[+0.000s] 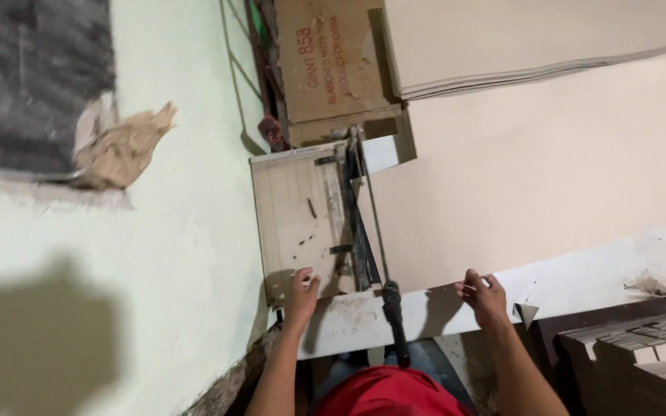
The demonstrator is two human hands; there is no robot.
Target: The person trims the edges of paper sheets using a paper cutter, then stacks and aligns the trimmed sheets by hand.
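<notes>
Matt pale paperboard sheet (pixel 533 177) lies on a worn, stained wooden cutter board (pixel 296 223) with dark metal blade arm (pixel 360 231).

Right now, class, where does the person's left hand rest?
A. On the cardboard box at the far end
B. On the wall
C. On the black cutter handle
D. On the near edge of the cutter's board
D: the left hand lies flat on the near edge of the cutter's board, beside the black handle and not on it, while the right hand holds the sheet's edge.
</notes>
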